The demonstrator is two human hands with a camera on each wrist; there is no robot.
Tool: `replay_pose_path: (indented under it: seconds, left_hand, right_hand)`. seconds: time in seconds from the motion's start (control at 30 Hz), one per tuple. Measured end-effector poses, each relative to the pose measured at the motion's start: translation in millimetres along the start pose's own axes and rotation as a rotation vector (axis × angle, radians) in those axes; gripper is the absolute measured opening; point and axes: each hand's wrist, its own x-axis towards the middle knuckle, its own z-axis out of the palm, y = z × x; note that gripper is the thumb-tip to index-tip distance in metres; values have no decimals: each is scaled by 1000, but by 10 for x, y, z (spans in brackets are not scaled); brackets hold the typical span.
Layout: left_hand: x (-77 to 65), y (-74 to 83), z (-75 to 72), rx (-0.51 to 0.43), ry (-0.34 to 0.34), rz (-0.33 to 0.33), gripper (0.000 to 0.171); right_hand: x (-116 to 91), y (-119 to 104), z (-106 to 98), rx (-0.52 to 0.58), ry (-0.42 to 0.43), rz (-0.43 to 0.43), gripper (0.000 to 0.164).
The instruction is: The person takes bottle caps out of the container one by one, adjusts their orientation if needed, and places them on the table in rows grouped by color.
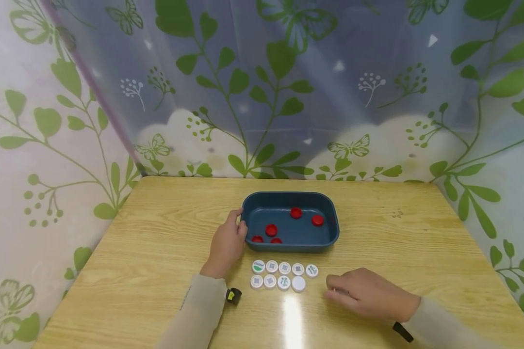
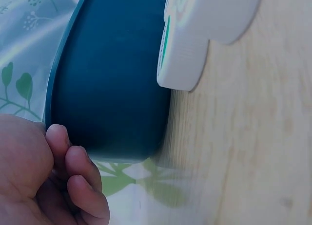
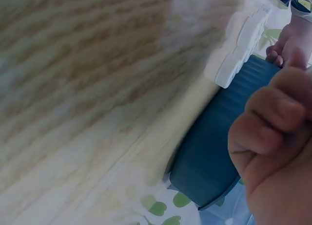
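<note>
In the head view my left hand (image 1: 228, 242) grips the left end of a dark blue rectangular tray (image 1: 292, 248) at its rim. In the left wrist view its fingertips (image 2: 80, 159) are curled close against the tray's end. Several red bottle caps (image 1: 271, 230) lie scattered inside the tray. Just in front of it, several white bottle caps (image 1: 285, 267) form two rows, some with printed tops and one plain white (image 1: 298, 284). My right hand (image 1: 367, 293) rests low over the table, right of those rows, its fingers loosely curled with nothing visible in them.
All of this stands on a light wood-grain table (image 1: 157, 228). Leaf-patterned curtains (image 1: 253, 97) rise behind its back edge and at both sides. Light glares off the table (image 1: 292, 320) in front of the white caps.
</note>
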Motion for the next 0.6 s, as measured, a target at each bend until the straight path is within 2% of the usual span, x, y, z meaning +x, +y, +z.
replay_pose_path:
  seconds: [0.2,0.3,0.6]
  left_hand:
    - [-1,-12,11,2,-6,-17,44]
    - [-3,-7,9,-1,-6,-23,44]
    - [-5,3,4,-3,6,-7,43]
  right_hand:
    - [13,13,45,-111,40,-31,10]
    - [25,12,52,-131,23,-40,19]
    - [109,-25,79,-54,-2,-35,34]
